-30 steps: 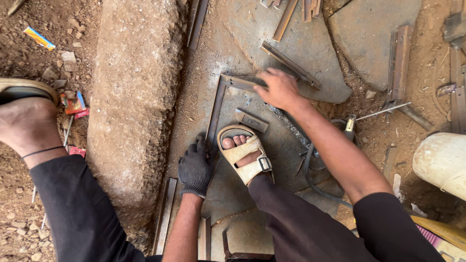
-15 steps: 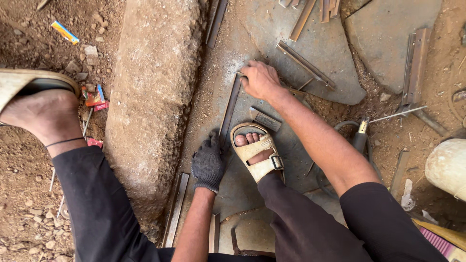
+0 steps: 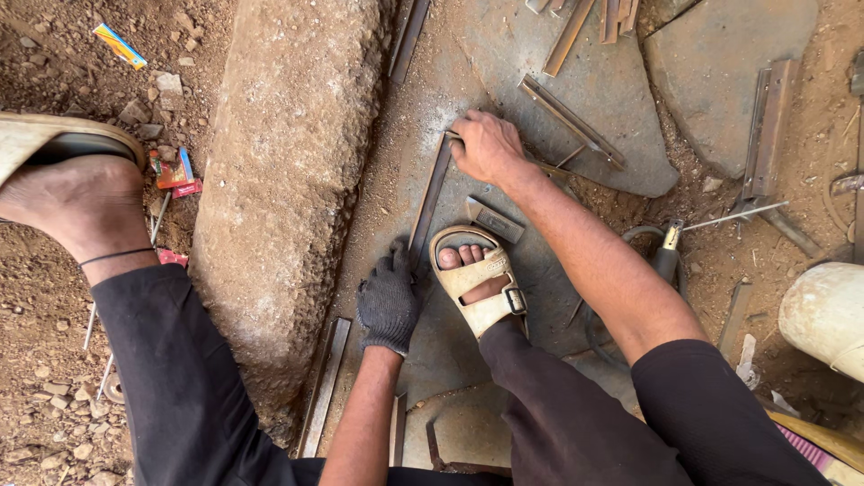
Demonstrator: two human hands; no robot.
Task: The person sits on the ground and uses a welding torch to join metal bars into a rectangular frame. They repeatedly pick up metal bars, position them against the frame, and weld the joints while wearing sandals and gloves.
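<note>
Two hands work one steel bar (image 3: 430, 193): gloved left hand (image 3: 389, 301) presses its near end, bare right hand (image 3: 488, 147) clamps the far end beside one sandal (image 3: 477, 279).

A long rough stone block (image 3: 288, 180) lies just left of the hands, running up and away. Beyond it, on the loose dirt, sit a striped wrapper (image 3: 119, 45) and some red scraps (image 3: 175, 171). Ahead of the hands a flat grey slab (image 3: 621, 117) carries an angle-iron offcut (image 3: 571, 121), with more metal strips (image 3: 594, 18) farther up. A tan sandal (image 3: 477, 279) stands between the hands. To the right lie a dark tool with a cable (image 3: 668, 252), a thin rod (image 3: 733, 216), another flat metal piece (image 3: 769, 135) and, well to the right, a pale cylinder (image 3: 823, 315).
</note>
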